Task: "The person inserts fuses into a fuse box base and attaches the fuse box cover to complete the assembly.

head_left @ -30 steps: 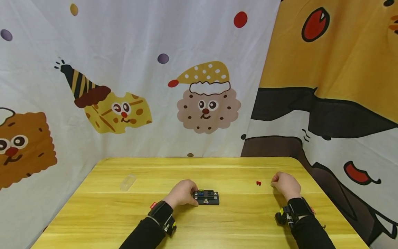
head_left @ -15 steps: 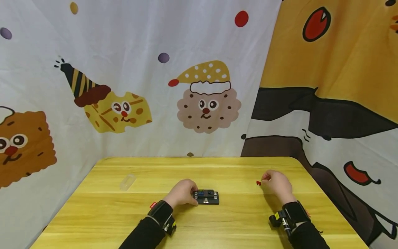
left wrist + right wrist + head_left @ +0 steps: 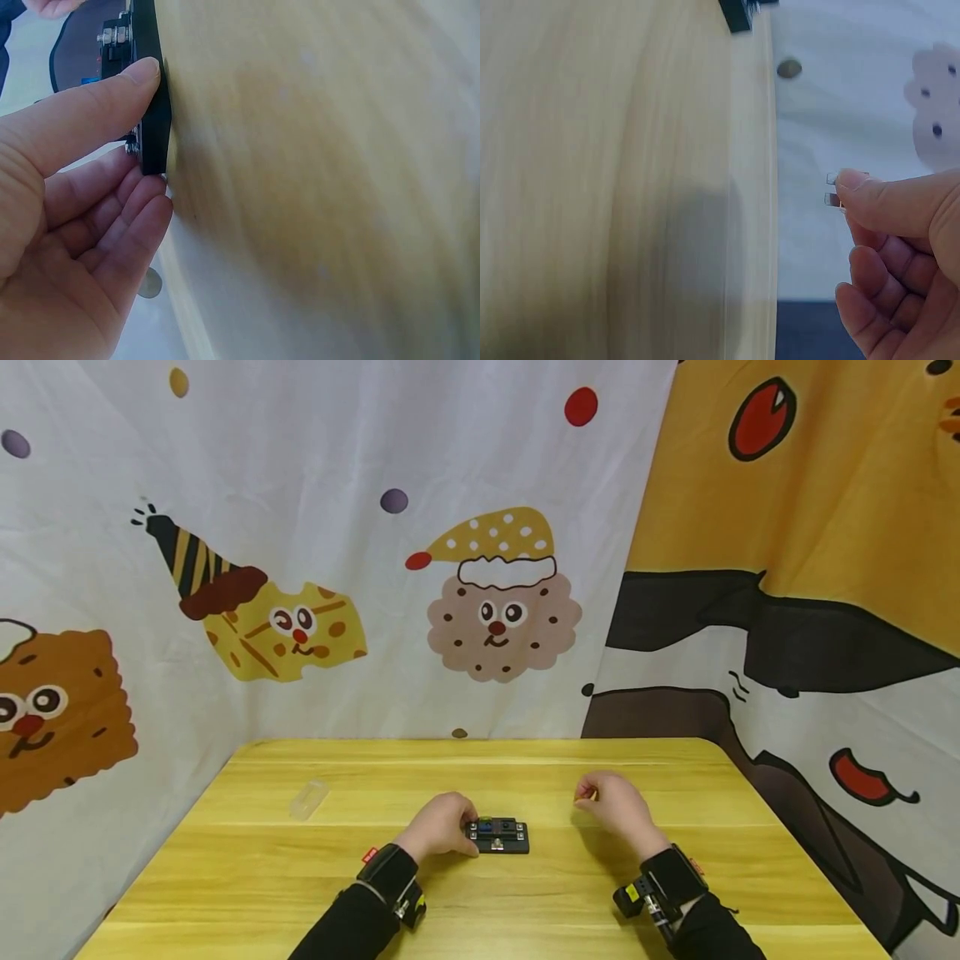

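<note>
A black terminal board (image 3: 498,837) with metal screw terminals and a small blue part lies on the wooden table. My left hand (image 3: 442,827) grips its left end. In the left wrist view the thumb (image 3: 140,72) presses the board's edge (image 3: 155,135), while the other fingers curl behind it. To the right of the board, my right hand (image 3: 617,806) is raised over the table. Thumb and index finger pinch a small red blade fuse; in the right wrist view two flat prongs of the fuse (image 3: 832,199) stick out past the thumb tip, its body mostly hidden by the fingers.
A small clear plastic box (image 3: 308,799) lies at the table's left rear. The wooden table (image 3: 375,768) ends against a printed cloth backdrop (image 3: 390,677). Each wrist carries a strapped camera.
My right hand has come left to the red fuse, picked it up off the table and carried it toward the board. The left hand and the board have stayed put.
</note>
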The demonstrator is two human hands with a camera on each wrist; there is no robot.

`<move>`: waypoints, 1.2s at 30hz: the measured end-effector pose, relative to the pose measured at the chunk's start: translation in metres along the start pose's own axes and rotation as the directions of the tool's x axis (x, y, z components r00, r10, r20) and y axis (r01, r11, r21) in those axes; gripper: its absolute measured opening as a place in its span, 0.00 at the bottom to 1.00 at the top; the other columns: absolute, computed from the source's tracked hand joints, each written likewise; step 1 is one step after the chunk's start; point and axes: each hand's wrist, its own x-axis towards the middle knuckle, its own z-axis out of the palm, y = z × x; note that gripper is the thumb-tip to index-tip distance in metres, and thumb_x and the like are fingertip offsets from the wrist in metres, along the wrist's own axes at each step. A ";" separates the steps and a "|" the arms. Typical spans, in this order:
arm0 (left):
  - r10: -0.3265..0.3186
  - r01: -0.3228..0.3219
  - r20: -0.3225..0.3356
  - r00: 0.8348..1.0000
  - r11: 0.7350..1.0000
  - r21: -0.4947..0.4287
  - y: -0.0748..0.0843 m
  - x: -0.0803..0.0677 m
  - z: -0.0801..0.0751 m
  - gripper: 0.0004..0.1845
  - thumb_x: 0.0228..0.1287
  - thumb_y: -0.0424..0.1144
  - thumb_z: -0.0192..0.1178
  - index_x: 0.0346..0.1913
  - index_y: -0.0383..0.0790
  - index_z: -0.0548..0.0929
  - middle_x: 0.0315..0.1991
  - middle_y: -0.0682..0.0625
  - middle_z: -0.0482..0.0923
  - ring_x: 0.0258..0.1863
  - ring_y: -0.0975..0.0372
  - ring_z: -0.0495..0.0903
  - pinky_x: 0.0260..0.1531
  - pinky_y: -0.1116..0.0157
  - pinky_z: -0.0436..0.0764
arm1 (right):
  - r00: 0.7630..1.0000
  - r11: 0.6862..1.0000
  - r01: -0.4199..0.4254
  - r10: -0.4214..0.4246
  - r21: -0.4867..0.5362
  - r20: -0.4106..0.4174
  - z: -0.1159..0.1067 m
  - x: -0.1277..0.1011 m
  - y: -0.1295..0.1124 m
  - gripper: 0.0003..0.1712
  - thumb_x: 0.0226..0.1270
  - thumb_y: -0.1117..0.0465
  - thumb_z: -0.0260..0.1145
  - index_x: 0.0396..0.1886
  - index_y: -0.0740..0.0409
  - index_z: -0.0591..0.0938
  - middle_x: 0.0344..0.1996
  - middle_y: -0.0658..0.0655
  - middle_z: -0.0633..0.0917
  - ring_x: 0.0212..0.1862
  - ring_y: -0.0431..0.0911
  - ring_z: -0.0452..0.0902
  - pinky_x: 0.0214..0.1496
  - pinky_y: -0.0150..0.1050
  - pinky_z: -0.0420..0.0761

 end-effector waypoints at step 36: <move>0.005 -0.005 0.007 1.000 1.000 0.012 -0.004 0.004 0.003 0.21 0.38 0.42 0.83 0.37 0.39 0.86 0.29 0.55 0.77 0.28 0.64 0.71 0.37 0.64 0.76 | 0.987 0.988 0.154 -0.154 -0.002 0.052 0.046 0.011 -0.079 0.08 0.60 0.63 0.75 0.26 0.48 0.83 0.25 0.41 0.78 0.29 0.38 0.71 0.34 0.37 0.73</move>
